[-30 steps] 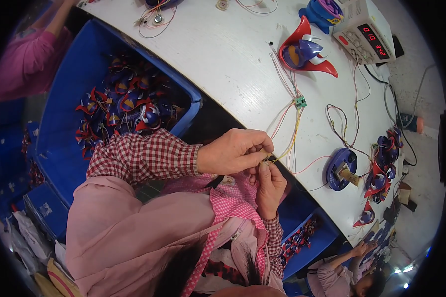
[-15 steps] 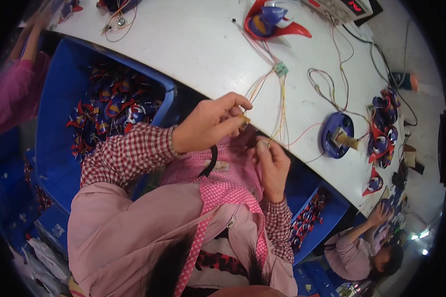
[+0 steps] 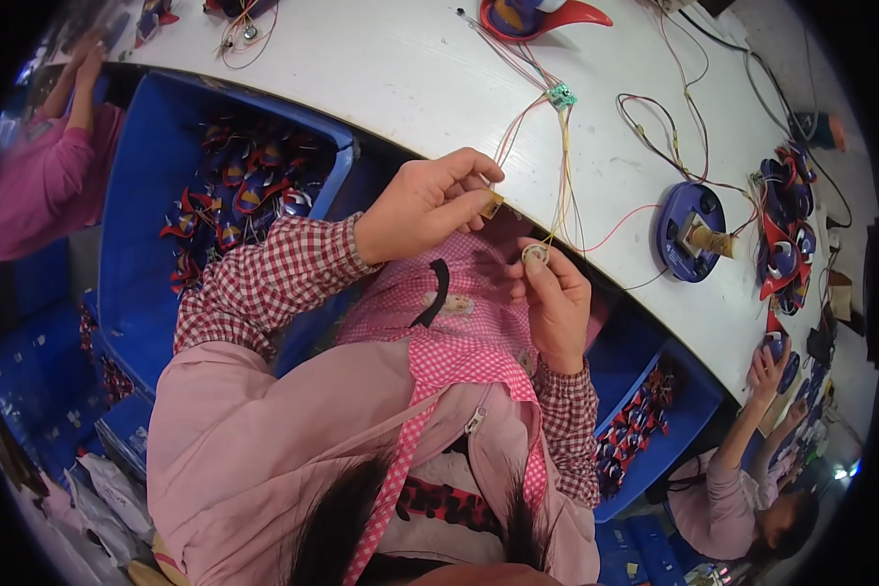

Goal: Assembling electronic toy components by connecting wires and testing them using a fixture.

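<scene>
My left hand (image 3: 428, 203) pinches a small yellowish-brown square piece (image 3: 493, 204) between thumb and fingers, just over the table's near edge. Close by on its right, my right hand (image 3: 560, 305) is closed on a small pale round part (image 3: 535, 254), held between thumb and fingertips. Thin wires run from the hands up to a small green circuit board (image 3: 561, 96) lying on the white table (image 3: 381, 107). Further wires link the board toward a red and purple toy piece (image 3: 518, 20) at the top.
A dark-purple oval housing (image 3: 689, 232) lies to the right, with wires attached. Several red and purple toy pieces (image 3: 783, 225) line the far right. Blue bins (image 3: 132, 234) of similar pieces stand below the table edge. Co-workers (image 3: 44, 200) sit at both sides.
My right hand has turned so that the pale round part shows at its fingertips. My left hand keeps its pinch. The whole view has shifted slightly, and the right co-worker's hands have moved.
</scene>
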Demonstrator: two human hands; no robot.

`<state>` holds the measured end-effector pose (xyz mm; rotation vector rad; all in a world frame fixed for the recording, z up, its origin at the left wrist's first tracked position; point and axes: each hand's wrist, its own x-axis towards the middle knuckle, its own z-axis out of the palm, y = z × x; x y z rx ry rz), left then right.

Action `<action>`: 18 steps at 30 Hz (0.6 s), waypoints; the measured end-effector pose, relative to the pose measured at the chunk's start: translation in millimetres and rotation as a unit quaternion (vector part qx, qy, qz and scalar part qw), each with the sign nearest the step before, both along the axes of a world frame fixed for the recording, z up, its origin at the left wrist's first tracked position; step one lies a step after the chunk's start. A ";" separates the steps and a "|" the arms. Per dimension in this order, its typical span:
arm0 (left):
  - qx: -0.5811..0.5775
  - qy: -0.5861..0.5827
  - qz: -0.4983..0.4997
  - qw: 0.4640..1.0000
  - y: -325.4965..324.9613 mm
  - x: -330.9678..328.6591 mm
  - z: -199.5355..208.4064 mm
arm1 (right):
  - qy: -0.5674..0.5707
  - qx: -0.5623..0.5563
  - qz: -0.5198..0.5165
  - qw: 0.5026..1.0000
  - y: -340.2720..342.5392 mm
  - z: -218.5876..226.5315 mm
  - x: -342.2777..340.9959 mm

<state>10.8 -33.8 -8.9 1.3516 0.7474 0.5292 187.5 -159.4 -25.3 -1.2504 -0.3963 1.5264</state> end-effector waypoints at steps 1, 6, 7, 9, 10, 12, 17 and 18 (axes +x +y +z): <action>0.002 0.001 -0.003 1.000 -0.8 0.1 1.7 | 0.001 0.002 -0.003 1.000 0.0 -1.4 0.8; 0.380 0.168 0.013 0.909 8.2 -6.3 15.6 | -0.019 -0.008 -0.029 0.999 1.2 -6.4 6.7; 0.475 0.207 0.010 0.855 14.9 -12.2 16.6 | -0.022 -0.010 -0.029 0.999 1.2 -8.8 6.4; 0.548 0.238 0.051 0.800 34.5 -6.6 19.6 | -0.027 -0.008 -0.034 0.999 1.1 -12.1 10.2; 0.530 0.236 0.098 0.808 49.9 -4.6 19.7 | -0.040 -0.004 -0.027 0.999 1.0 -14.2 10.1; 0.510 0.152 0.191 0.825 97.4 9.3 12.5 | -0.070 0.005 -0.011 0.997 -1.7 -12.0 9.7; 0.319 0.025 0.186 0.929 186.0 37.2 -21.2 | -0.220 -0.046 0.232 0.946 -7.8 23.6 18.9; 0.322 0.028 0.188 0.927 190.5 39.2 -26.4 | -0.276 0.013 0.215 0.937 -3.8 29.5 18.8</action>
